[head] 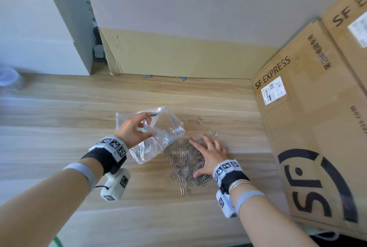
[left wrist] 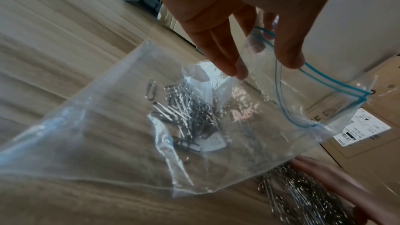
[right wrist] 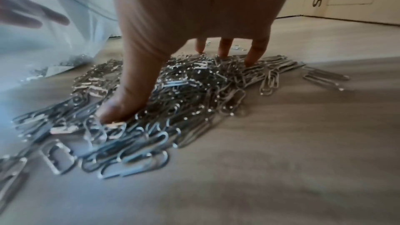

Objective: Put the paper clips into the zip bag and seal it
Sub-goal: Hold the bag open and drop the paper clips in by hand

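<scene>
A clear zip bag (head: pixel 147 153) with a blue zip strip (left wrist: pixel 337 83) lies tilted on the wooden table (head: pixel 59 119), its mouth held open toward the right. My left hand (head: pixel 146 125) pinches the bag's upper rim between thumb and fingers (left wrist: pixel 227 64). Some silver paper clips (left wrist: pixel 188 109) lie inside the bag. A large heap of loose paper clips (head: pixel 182 163) covers the table right beside the bag's mouth. My right hand (head: pixel 206 153) is spread over this heap, thumb and fingertips (right wrist: pixel 253 54) touching the clips (right wrist: pixel 194 83), holding none.
Large SF Express cardboard boxes (head: pixel 309 127) stand close on the right. A cardboard sheet (head: pixel 178 56) leans on the back wall. A white cabinet (head: pixel 39 38) and a blurred clear container (head: pixel 10 78) are at the far left. A few stray clips (head: pixel 198 120) lie behind the heap.
</scene>
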The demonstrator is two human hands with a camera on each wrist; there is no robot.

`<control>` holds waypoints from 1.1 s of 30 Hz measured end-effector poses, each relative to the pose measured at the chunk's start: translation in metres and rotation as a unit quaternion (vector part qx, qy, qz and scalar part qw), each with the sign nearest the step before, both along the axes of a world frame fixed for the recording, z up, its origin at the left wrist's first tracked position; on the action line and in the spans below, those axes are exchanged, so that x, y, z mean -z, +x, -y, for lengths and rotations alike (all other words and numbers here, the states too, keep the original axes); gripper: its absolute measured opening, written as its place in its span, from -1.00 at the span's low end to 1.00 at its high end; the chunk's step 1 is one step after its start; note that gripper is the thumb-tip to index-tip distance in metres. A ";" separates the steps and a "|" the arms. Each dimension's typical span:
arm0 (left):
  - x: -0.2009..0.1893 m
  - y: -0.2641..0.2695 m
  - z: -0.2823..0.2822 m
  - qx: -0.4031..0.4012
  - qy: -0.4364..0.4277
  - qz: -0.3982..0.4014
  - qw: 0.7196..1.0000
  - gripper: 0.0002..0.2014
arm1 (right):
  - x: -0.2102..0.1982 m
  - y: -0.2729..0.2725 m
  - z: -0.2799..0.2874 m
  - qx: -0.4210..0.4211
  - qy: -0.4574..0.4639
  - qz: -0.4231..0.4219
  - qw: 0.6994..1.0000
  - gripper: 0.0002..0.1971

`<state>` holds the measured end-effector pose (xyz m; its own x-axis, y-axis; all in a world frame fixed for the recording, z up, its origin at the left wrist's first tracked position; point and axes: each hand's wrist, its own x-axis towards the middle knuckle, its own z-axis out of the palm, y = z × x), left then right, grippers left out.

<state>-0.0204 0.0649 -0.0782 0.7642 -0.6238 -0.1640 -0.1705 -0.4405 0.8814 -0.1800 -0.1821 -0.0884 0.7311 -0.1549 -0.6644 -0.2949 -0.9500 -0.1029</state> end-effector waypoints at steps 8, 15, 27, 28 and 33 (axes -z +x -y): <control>-0.004 -0.003 -0.002 -0.017 -0.001 -0.026 1.000 -0.56 | 0.003 0.022 -0.018 -0.045 0.066 0.126 0.989 -0.39; -0.004 -0.002 -0.002 -0.024 -0.008 -0.011 1.000 -0.48 | 0.010 0.035 -0.023 -0.075 0.064 0.181 0.979 -0.77; -0.005 -0.001 -0.005 -0.018 -0.001 -0.006 1.000 -0.55 | -0.022 0.046 -0.012 0.047 0.156 0.241 0.957 -0.83; -0.005 -0.001 -0.005 -0.018 0.000 -0.007 1.000 -0.55 | -0.031 0.050 -0.012 0.046 0.156 0.256 0.953 -0.84; -0.008 -0.001 -0.004 -0.018 0.001 -0.014 1.000 -0.47 | -0.071 0.080 -0.019 0.024 0.171 0.340 0.924 -0.86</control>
